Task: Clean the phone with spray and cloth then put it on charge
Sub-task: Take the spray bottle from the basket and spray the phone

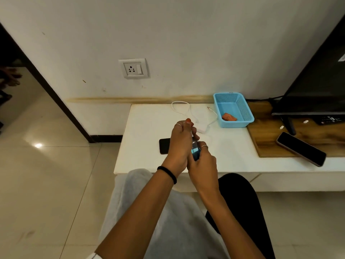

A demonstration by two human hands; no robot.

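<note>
Both hands meet at the centre of the frame above a white desk (149,116). The right hand (202,165) is closed around a small blue spray bottle (195,151), gripping its lower body. The left hand (180,144) is curled over the bottle's top, fingers closed on it. Just behind the left hand, a dark phone (164,146) lies flat on the desk, partly hidden. Further back, near the wall, a white charging cable (183,109) loops across the desk to a white adapter (202,128). At right of centre sits a light blue plastic basket (242,109) holding an orange cloth (229,117). A second phone (301,148) lies on a wooden board (265,128) at the right. A wall socket (133,68) is at upper centre-left.
</note>
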